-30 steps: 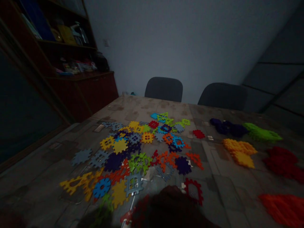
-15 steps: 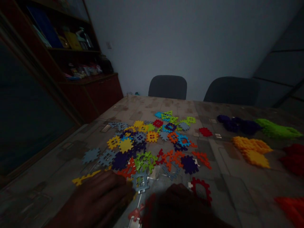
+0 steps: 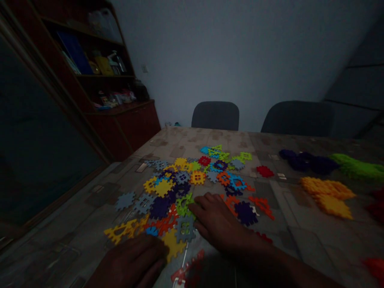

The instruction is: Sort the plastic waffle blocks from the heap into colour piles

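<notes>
My left hand lies low at the front of the table, fingers curled and pressed together. Its fingertips meet the edge of a yellow square toothed plastic piece; what is under the palm is hidden. My right hand reaches into the spread of interlocking pieces, thumb and forefinger apart. The fingertips touch a lime green openwork piece. Just left of the thumb is a grey window piece. A yellow triangular piece lies beyond my left hand, and a red toothed piece sits between my wrists.
Many coloured toothed pieces cover the middle of the patterned table. On the right are orange-yellow pieces, dark purple pieces and lime green pieces. Two chairs stand at the far edge; a cabinet is at left.
My right hand has moved forward from the front of the table onto the pieces by the lime green one. My left hand has drawn back slightly, uncovering more yellow and blue. The view has tilted up slightly.
</notes>
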### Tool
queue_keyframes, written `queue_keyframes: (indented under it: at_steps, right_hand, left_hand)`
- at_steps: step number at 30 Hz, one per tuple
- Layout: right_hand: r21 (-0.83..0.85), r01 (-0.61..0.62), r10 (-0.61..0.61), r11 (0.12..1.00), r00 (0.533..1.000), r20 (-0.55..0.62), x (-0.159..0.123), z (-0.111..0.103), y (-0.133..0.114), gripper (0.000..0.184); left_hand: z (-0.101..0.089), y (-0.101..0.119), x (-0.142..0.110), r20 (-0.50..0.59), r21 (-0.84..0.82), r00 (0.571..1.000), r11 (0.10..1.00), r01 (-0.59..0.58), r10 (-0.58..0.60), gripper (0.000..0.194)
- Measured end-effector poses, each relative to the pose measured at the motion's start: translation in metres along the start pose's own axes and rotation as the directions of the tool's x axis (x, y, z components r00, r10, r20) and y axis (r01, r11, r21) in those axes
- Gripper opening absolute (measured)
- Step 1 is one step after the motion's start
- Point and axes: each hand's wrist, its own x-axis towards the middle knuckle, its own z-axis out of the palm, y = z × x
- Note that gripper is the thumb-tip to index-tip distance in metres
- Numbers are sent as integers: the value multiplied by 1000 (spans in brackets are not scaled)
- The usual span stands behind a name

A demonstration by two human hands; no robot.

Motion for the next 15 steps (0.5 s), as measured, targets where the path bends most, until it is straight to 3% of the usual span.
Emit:
queue_keyframes:
  at_steps: [3,5,7,11,15]
  right_hand:
    - [-76,53,-51,996,998,21,-3,-7,3,9]
    - [-63,77,-79,995,996,-31,-15,-9,8,14]
    - [61,89,-81,994,989,-122,-33,-7,15,24]
    - [363,46,12,931,988,-156,-74,1,21,32]
    - [336,-8,78,942,978,-195,-105,9,27,38]
  left_hand:
    - [-6,-24,20,39,-158,982,969,188,-184,19]
    - [-2,-43,36,57,-241,981,951,194,-186,19]
    - [6,-57,53,69,-271,991,954,129,-114,22]
    - [27,-66,81,276,-265,959,964,10,66,36]
    - [37,-62,91,353,-253,933,967,23,70,30]
